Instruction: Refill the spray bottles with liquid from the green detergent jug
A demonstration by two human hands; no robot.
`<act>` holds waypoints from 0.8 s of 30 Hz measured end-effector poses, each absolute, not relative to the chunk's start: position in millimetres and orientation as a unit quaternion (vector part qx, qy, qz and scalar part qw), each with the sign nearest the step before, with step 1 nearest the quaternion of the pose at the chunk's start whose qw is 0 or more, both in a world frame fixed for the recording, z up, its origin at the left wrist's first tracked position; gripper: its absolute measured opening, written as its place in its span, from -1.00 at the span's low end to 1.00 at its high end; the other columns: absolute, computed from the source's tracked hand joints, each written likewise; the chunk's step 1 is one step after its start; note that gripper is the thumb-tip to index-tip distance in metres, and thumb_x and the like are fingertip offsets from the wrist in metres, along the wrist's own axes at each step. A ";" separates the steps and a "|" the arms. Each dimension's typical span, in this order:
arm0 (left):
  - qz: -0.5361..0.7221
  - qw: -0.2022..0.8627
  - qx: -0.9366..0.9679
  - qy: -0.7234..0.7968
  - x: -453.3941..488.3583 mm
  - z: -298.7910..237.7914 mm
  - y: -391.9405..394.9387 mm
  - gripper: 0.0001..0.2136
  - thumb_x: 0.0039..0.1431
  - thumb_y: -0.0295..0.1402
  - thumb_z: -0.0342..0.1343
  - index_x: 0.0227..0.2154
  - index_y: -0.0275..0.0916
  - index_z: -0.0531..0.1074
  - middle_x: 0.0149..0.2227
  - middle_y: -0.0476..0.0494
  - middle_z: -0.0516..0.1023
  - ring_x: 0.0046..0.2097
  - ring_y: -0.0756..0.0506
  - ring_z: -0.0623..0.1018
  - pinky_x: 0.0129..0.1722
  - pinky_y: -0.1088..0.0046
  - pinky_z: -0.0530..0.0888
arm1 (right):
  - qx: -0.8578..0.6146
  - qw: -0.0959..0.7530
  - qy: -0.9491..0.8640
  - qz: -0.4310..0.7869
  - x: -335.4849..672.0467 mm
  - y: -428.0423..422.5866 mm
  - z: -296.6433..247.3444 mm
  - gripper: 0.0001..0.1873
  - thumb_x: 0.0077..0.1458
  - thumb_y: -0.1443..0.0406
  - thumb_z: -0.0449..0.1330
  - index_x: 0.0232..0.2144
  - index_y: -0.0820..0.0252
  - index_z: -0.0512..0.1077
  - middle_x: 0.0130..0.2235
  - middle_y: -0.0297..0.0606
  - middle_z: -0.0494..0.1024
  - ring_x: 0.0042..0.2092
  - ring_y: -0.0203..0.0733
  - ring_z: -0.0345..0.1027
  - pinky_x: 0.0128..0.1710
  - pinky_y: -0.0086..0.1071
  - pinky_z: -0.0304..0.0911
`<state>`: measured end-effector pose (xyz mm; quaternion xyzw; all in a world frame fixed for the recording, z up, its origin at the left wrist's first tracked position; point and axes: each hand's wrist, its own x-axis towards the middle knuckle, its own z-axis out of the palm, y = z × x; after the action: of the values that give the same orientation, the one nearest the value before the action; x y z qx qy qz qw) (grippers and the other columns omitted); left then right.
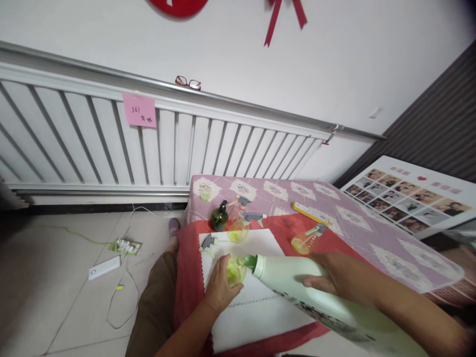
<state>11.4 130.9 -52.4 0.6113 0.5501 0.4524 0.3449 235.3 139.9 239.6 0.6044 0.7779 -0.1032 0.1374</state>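
Note:
My left hand [220, 286] is wrapped round a small yellow-green clear bottle [236, 270], which stands without its top on a white mat [260, 317]. In my right hand [334, 275] is a large pale green detergent bottle [282, 270], tipped on its side. Its green spout [250, 262] is at the small bottle's mouth; whether liquid is flowing I cannot tell. A loose grey spray head [208, 243] lies on the mat left of the small bottle. Just behind stands a yellow spray bottle [239, 231] with a grey trigger. Another yellow spray bottle [305, 242] stands to the right.
Behind the mat are a dark green pump bottle [219, 217] and a pinkish spray bottle [237, 210]. A yellow-edged box [311, 213] lies on the purple cloth [275, 191]. A white radiator [167, 144] borders the back. Cables and a power strip [126, 246] lie on the floor.

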 end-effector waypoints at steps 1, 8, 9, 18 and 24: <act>0.451 0.345 0.612 0.550 11.3 -52.3 130.9 -0.22 -0.16 -0.41 0.24 0.20 -0.21 0.10 0.22 -0.26 0.26 0.28 -0.27 0.23 0.29 0.09 0.19 | 0.603 0.141 0.777 -0.111 235.2 139.8 240.0 -0.52 0.05 -0.15 0.09 -0.29 0.09 0.44 -0.30 -0.16 0.60 -0.29 -0.01 0.49 -0.36 -0.29 0.26; 0.446 0.349 0.614 0.550 10.7 -51.1 131.1 -0.22 -0.15 -0.40 0.23 0.20 -0.25 0.09 0.23 -0.30 0.25 0.28 -0.28 0.23 0.29 0.09 0.19 | 0.604 0.152 0.771 -0.133 231.0 139.1 244.7 -0.53 0.07 -0.13 0.07 -0.28 0.13 0.42 -0.26 -0.09 0.59 -0.24 0.06 0.48 -0.31 -0.24 0.25; 0.448 0.351 0.613 0.548 10.7 -50.9 131.1 -0.21 -0.16 -0.40 0.23 0.20 -0.23 0.09 0.23 -0.30 0.25 0.28 -0.28 0.24 0.28 0.09 0.19 | 0.603 0.152 0.771 -0.133 230.9 139.2 244.6 -0.53 0.07 -0.12 0.07 -0.29 0.13 0.42 -0.26 -0.09 0.59 -0.24 0.06 0.47 -0.31 -0.24 0.25; 0.455 0.349 0.613 0.543 11.0 -53.6 131.6 -0.21 -0.15 -0.41 0.23 0.20 -0.19 0.08 0.22 -0.28 0.26 0.27 -0.29 0.24 0.28 0.05 0.20 | 0.605 0.153 0.771 -0.128 232.7 138.9 242.9 -0.52 0.06 -0.14 0.06 -0.31 0.12 0.41 -0.28 -0.11 0.58 -0.26 0.05 0.47 -0.34 -0.24 0.24; 0.446 0.355 0.614 0.546 10.2 -53.3 131.5 -0.21 -0.14 -0.41 0.23 0.21 -0.22 0.07 0.24 -0.29 0.23 0.28 -0.27 0.22 0.29 0.09 0.18 | 0.605 0.149 0.770 -0.138 229.9 138.8 245.2 -0.51 0.06 -0.13 0.07 -0.30 0.14 0.41 -0.28 -0.08 0.58 -0.27 0.06 0.46 -0.33 -0.23 0.24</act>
<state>10.2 131.5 -53.3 0.6144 0.5458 0.4456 0.3550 229.9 138.8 245.2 0.6052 0.7697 -0.1381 0.1491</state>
